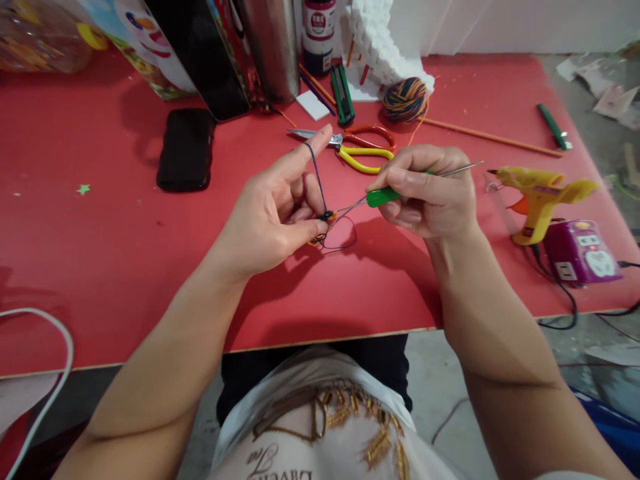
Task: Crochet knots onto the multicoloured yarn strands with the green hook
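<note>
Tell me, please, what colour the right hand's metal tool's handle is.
The slim metal tool's handle is green, clearest in the head view.

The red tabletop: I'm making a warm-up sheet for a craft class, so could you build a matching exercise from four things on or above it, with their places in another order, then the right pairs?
Things
1. Green-handled metal hook
2. Round ball of multicoloured yarn
3. Yellow plastic glue gun
4. Small green star

Places
A. Beside the purple box
B. On the left part of the red tabletop
C. Held in the right hand
D. Beside the white bobbly piece

Right pairs: 1-C, 2-D, 3-A, 4-B
</note>
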`<state>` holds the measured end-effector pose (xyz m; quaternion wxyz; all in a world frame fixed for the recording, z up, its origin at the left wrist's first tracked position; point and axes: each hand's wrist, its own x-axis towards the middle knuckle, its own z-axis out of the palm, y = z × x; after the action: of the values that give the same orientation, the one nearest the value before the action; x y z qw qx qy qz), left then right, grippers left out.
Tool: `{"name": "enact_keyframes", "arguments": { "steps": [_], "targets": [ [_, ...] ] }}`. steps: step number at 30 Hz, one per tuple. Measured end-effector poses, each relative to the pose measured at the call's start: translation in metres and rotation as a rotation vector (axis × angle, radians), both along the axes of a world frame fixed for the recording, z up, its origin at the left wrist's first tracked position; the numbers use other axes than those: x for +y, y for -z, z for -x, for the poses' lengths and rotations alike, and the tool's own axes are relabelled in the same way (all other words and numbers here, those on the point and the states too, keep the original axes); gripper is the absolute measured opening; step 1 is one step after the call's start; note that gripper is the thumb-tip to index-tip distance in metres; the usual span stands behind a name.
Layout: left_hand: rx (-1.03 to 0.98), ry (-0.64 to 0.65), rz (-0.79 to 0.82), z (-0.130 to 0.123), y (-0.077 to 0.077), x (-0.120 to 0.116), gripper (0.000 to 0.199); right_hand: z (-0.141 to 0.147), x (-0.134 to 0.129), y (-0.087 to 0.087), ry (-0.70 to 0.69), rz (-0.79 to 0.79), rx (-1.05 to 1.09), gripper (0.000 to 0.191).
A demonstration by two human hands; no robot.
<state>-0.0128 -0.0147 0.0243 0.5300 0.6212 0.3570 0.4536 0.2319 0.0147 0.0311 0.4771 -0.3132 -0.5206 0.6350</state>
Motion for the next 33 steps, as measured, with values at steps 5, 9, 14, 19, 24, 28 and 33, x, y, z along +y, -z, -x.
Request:
{"name": "enact_keyframes", "arguments": {
  "steps": [5,9,14,19,24,28,33],
  "targets": [
    [-0.039,-0.025,-0.047,0.001,0.001,-0.001,0.094,0.01,-0.004,0.004,0.011,0.052,0.018,0.028],
    [-0.154,-0.072,0.014,0.003,0.005,0.002,0.09,0.021,-0.009,0.01,-0.039,0.054,0.131,0.024],
    [-0.226,-0.16,0.051,0.002,0.004,0.002,0.085,0.035,-0.014,0.016,-0.019,0.047,0.245,0.023],
    [-0.217,-0.229,0.034,-0.004,0.002,-0.002,0.079,0.045,-0.017,0.021,0.027,0.059,0.269,0.024],
    [-0.2,-0.181,-0.003,-0.008,0.002,-0.005,0.086,0.046,-0.028,0.023,-0.018,-0.01,0.196,0.018],
    [-0.171,-0.164,-0.008,-0.011,0.0,-0.008,0.093,0.039,-0.035,0.016,0.176,-0.225,-0.1,0.019],
    [-0.196,-0.189,-0.014,-0.012,-0.001,-0.01,0.084,0.032,-0.032,0.016,0.259,-0.42,-0.263,0.013]
  ]
}}
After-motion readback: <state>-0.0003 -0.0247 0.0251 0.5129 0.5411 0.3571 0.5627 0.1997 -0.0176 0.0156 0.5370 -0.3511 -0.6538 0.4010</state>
